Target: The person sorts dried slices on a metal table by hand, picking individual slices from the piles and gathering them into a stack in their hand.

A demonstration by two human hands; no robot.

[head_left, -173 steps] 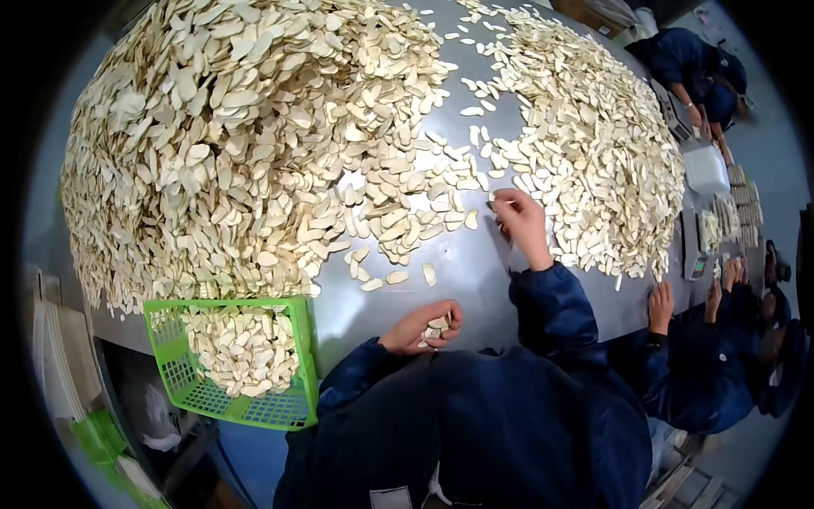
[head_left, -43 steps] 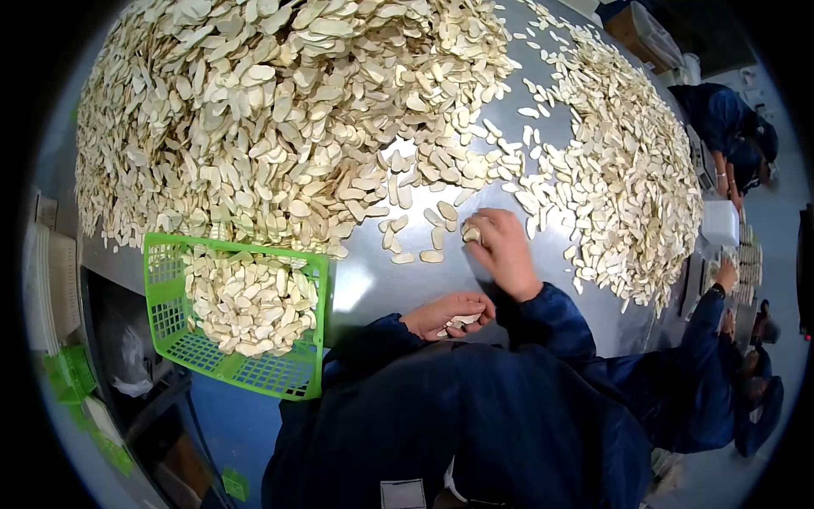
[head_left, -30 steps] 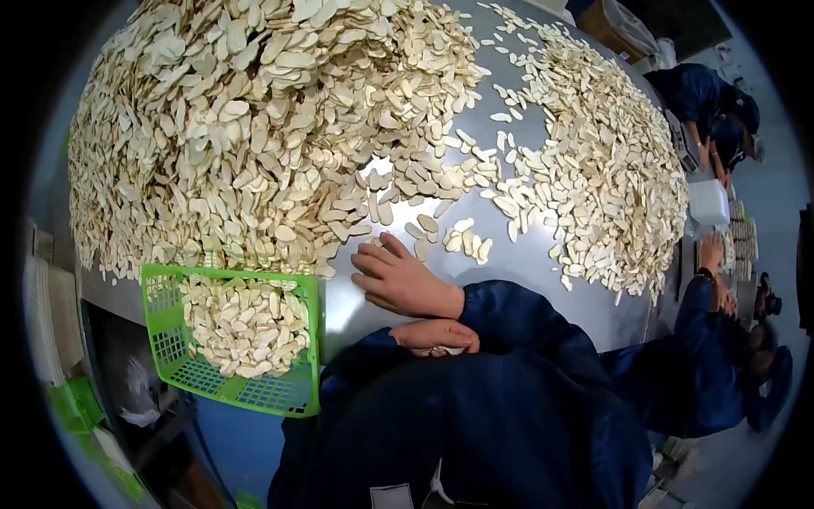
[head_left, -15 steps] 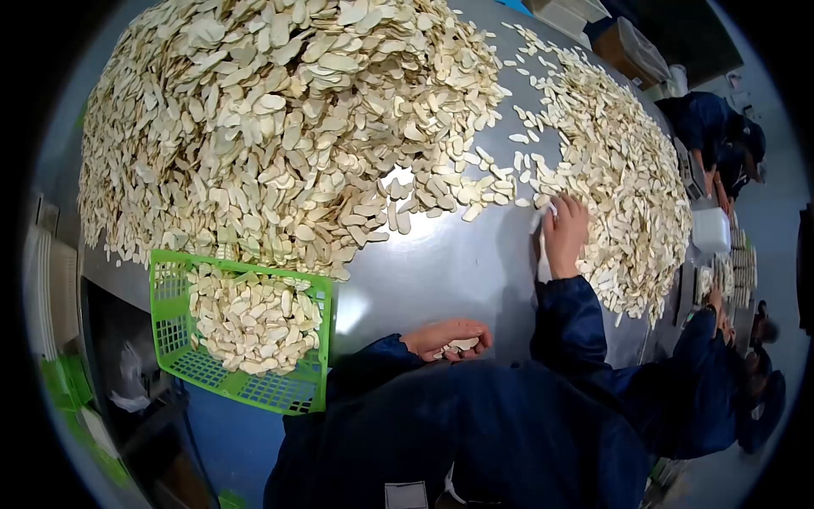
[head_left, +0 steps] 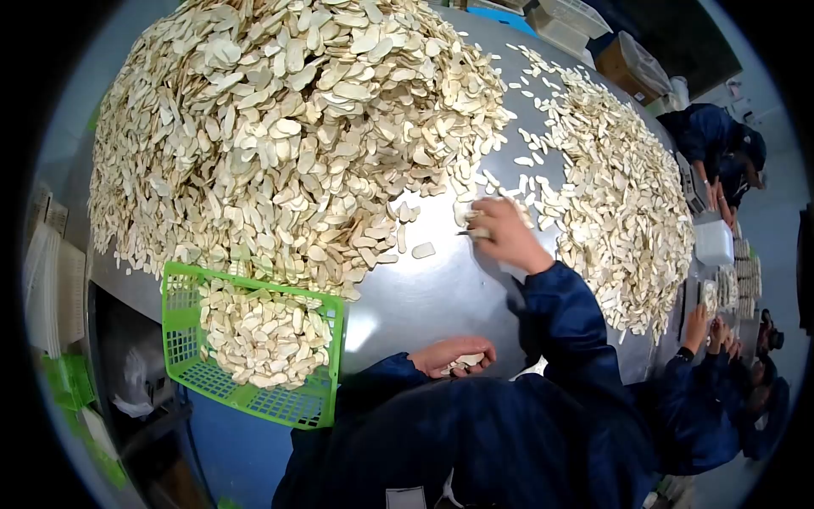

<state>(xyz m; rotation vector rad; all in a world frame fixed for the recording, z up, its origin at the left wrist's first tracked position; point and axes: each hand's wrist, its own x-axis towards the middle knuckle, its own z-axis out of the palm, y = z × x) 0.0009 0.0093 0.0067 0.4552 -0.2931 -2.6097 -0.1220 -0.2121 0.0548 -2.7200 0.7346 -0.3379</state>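
Note:
Pale dried slices form a tall heap [head_left: 254, 136] on the left of the metal table [head_left: 424, 297]. A flatter pile of slices [head_left: 623, 204] spreads over the right side. Near my body, my left hand [head_left: 458, 355] is curled around a few slices. My right hand [head_left: 509, 236] reaches out between the two piles, its fingers bent down over slices at the edge of the loose ones. A single slice [head_left: 423, 250] lies on the metal left of it. The green basket [head_left: 337, 339] at the table's front left edge holds many slices.
Co-workers in dark blue stand at the right, with one person's hand [head_left: 696, 329] near the table edge. A white container [head_left: 714, 243] and stacked trays of slices [head_left: 748, 276] are beyond. A cardboard box [head_left: 626, 69] is at the back right.
My right hand has moved left from the right pile's edge to the slices between the piles. My left hand still holds slices near my body. The camera view has shifted slightly.

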